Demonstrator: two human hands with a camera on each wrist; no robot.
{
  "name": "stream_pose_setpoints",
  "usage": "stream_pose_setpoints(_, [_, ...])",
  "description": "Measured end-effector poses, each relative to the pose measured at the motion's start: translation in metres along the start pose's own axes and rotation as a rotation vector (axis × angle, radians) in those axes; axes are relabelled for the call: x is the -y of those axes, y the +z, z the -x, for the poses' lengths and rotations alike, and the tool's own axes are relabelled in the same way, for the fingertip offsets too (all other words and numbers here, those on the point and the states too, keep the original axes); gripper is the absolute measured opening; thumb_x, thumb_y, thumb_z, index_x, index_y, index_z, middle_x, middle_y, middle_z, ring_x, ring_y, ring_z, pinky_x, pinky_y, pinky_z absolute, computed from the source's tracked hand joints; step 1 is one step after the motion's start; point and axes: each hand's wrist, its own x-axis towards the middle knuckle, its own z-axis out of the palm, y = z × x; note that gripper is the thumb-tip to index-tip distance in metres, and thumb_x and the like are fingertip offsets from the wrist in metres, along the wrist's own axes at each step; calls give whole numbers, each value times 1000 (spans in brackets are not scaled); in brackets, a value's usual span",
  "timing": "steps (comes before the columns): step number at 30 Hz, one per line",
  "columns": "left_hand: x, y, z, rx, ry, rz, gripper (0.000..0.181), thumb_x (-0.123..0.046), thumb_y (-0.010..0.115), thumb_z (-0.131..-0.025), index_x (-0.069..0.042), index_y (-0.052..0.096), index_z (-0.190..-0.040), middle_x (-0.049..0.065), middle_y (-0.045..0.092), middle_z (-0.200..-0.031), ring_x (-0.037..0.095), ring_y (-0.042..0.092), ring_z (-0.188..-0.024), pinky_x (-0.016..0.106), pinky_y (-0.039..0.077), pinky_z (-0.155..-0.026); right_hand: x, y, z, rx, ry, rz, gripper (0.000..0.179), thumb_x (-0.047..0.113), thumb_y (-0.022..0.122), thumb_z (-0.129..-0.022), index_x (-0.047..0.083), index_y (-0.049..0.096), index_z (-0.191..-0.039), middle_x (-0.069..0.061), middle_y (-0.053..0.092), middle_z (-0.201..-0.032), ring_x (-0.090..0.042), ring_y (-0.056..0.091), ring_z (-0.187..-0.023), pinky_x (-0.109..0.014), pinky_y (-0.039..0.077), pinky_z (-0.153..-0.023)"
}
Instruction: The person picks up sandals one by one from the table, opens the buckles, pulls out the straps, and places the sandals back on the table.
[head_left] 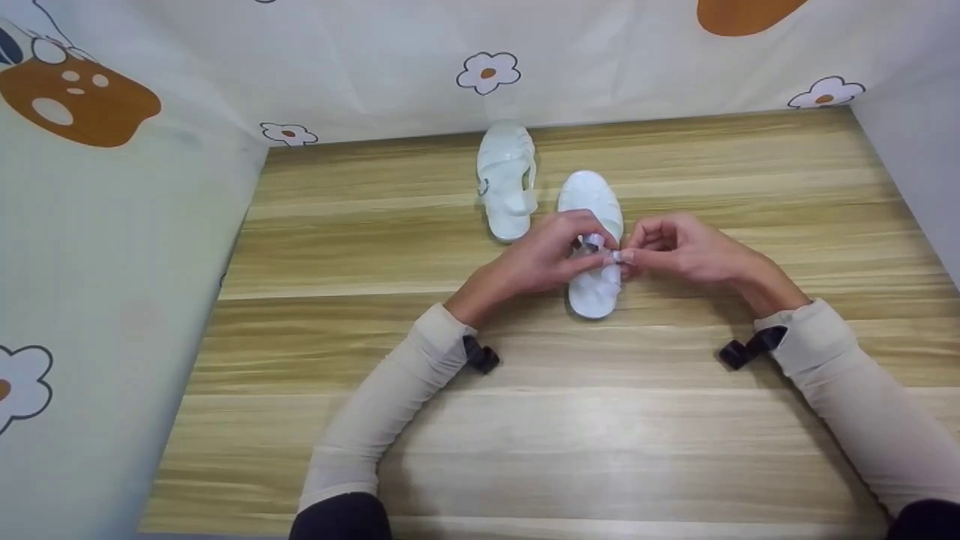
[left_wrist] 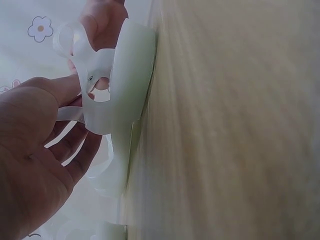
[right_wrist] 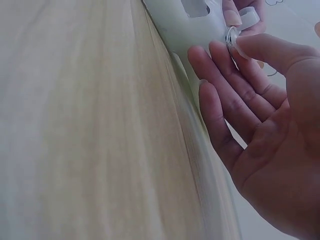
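Note:
A whitish sandal (head_left: 590,193) lies sole down on the wooden surface, toe pointing away. My left hand (head_left: 551,251) reaches over it from the left and pinches its ankle strap (head_left: 592,241), whose free end loops up above the fingers. On the sandal's right side my right hand (head_left: 694,251) pinches a small metal buckle (right_wrist: 231,39) between thumb and forefinger. Its other fingers (right_wrist: 235,95) are half bent beside the sole in the right wrist view. The fingertips of both hands meet at the buckle. Whether the strap passes through the buckle is hidden.
The other sandal (head_left: 507,169) of the pair stands just left and farther back, near a patterned cloth wall (head_left: 390,82). Wood-grain boards (head_left: 570,420) form the work surface. A pale side wall (head_left: 911,150) bounds the right.

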Motion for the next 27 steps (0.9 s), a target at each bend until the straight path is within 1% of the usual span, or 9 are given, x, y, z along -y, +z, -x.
stream_pose_setpoints(4, [0, 0, 1, -6, 7, -4, 21, -29, 72, -94, -15, 74, -109, -4, 71, -105, 6, 60, -98, 22, 49, -91, 0, 0, -1, -10, -3, 3, 18, 14, 67, -97, -4, 65, -99, -24, 71, -95, -28, 74, -87, -30, 60, -77])
stream_pose_setpoints(7, [0, 0, 1, -16, 16, 1, 21, -29, 72, -94, -15, 74, -109, -4, 71, -104, 8, 60, -95, 24, 50, -89, -1, 1, -1, -13, -13, 9, 17, 13, 66, -97, -4, 65, -99, -24, 71, -95, -27, 74, -87, -30, 60, -77])
stream_pose_setpoints(11, [-1, 0, 1, -27, 28, 6, 21, -29, 73, -93, -14, 74, -108, -3, 71, -103, 11, 60, -92, 28, 51, -85, -2, 1, -1, -7, -26, -1, 16, 12, 66, -97, -4, 66, -99, -24, 72, -96, -30, 74, -89, -33, 61, -79])
stream_pose_setpoints(15, [-3, 1, 1, -25, 39, -4, 22, -31, 72, -94, -14, 74, -109, -4, 71, -104, 7, 60, -94, 27, 52, -88, -2, 1, -1, 7, -39, 6, 15, 12, 65, -98, -2, 67, -102, -21, 72, -98, -31, 73, -91, -34, 61, -80])
stream_pose_setpoints(18, [-4, 2, 1, -19, 36, -5, 22, -31, 71, -94, -16, 74, -109, -6, 71, -105, 3, 60, -95, 26, 51, -89, -1, 1, -1, 13, -28, 22, 15, 14, 65, -98, 0, 68, -103, -18, 73, -99, -33, 72, -92, -34, 60, -81])
stream_pose_setpoints(20, [-3, 2, 1, -18, 34, -1, 22, -31, 71, -94, -16, 74, -110, -6, 71, -105, 2, 60, -95, 25, 51, -89, 0, 1, -1, 18, -18, 23, 15, 15, 65, -99, 1, 67, -103, -18, 72, -100, -34, 72, -93, -34, 60, -82])
stream_pose_setpoints(23, [-3, 2, 1, -13, 30, -1, 22, -30, 72, -94, -16, 74, -110, -6, 71, -106, 2, 60, -96, 22, 50, -89, 0, 0, -1, 27, -5, 26, 16, 16, 64, -99, 2, 67, -103, -18, 72, -101, -34, 72, -95, -35, 60, -83])
stream_pose_setpoints(27, [-2, 1, 1, -7, 24, -6, 21, -28, 72, -94, -15, 74, -110, -5, 72, -106, 3, 61, -97, 20, 50, -90, 1, -3, 1, 40, -1, 27, 16, 16, 63, -100, 2, 68, -103, -18, 72, -102, -33, 71, -97, -34, 59, -84])
